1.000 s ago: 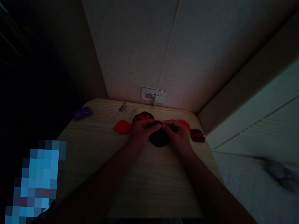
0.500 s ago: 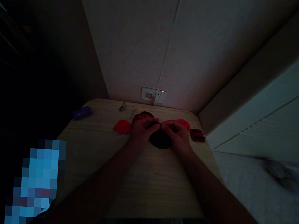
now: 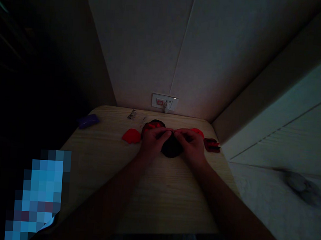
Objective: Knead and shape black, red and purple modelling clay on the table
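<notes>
In dim light, my left hand [image 3: 153, 141] and my right hand [image 3: 191, 143] meet over a round black piece [image 3: 171, 149] lying on a small wooden table [image 3: 156, 192]. Both hands have their fingertips pinched together on the piece's far edge. A red half-round piece [image 3: 131, 135] lies just left of my left hand. Behind my left hand, a red and black piece [image 3: 154, 125] shows partly. Another red piece [image 3: 197, 131] peeks out behind my right hand.
A red and black item [image 3: 212, 145] lies near the table's right edge. A purple object [image 3: 88, 121] sits at the far left corner, and a small dark scrap [image 3: 132, 114] near the back. A wall socket [image 3: 164, 102] with a plug is behind. A white bed surface [image 3: 280, 199] lies to the right.
My fingertips have drawn slightly closer together and a little farther back over the black piece. Nothing else has moved.
</notes>
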{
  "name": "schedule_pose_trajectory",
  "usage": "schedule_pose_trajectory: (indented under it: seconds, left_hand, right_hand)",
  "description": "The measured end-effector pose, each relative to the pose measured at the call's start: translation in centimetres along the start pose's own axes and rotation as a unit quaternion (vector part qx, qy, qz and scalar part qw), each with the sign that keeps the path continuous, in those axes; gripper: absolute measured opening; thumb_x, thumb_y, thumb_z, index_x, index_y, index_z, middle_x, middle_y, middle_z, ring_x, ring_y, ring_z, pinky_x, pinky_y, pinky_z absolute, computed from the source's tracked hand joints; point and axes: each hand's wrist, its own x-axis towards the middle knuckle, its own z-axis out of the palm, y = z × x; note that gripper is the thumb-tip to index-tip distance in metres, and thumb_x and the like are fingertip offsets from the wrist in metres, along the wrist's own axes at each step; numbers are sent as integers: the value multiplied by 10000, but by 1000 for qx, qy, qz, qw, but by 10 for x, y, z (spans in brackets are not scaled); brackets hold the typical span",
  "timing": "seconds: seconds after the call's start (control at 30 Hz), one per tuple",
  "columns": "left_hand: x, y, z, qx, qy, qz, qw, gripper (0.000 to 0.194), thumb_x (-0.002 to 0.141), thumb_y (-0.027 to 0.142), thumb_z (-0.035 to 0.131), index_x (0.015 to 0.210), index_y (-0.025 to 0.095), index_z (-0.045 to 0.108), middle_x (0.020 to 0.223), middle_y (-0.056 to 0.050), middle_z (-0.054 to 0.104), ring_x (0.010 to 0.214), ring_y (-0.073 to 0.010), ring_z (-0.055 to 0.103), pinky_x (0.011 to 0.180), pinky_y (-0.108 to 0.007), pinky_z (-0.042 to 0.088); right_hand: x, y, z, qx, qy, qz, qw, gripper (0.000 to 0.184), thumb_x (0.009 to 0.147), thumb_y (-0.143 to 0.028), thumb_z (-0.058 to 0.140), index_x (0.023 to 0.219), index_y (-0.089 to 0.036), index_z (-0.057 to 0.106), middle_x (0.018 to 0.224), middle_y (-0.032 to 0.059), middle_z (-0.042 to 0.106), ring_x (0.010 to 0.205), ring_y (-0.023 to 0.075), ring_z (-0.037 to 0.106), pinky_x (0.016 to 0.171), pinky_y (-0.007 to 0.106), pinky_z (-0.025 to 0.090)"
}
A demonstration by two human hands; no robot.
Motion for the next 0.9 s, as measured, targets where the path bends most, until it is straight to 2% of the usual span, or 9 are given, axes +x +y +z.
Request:
schedule_pose_trajectory:
  seconds: [0.13,0.27,0.63,0.77,0.9]
  left_hand:
    - [0,-1,0,1,-12,-3,1000,238,759,361,769,919,189,806,905,-66,797,863,-221,721,829,-342,543]
    - [0,-1,0,9,-15,5,1000,193,742,336,776,869,194,804,893,-66,797,847,-219,724,829,-346,550]
    - [-1,0,1,13,-2,-1,1000,139,707,301,783,791,190,779,783,-42,767,735,-189,690,738,-320,536]
    - [0,0,1,-11,4,-8,1000,198,749,370,745,815,188,786,808,-38,766,785,-188,678,775,-315,522]
    - [1,1,0,20,0,-9,1000,229,762,406,749,783,180,775,739,-27,740,710,-175,652,700,-293,494]
  right_hand:
    - [0,-4,-3,-54,-7,-61,997,108,854,-331,741,886,-238,786,867,34,764,821,200,701,782,341,549]
    - [1,-6,-5,-91,-14,-95,991,89,875,-306,723,899,-251,789,859,30,755,805,196,691,774,347,542]
    - [0,-4,-6,-87,-29,-77,993,96,865,-318,734,898,-243,784,861,39,751,810,202,693,762,347,540]
    - [0,-5,-7,-93,-31,-81,992,103,872,-327,724,898,-249,785,860,35,757,805,203,696,769,351,544]
    - [-1,-4,-6,-80,-32,-80,993,113,868,-343,729,896,-249,784,861,36,758,807,205,700,771,351,552]
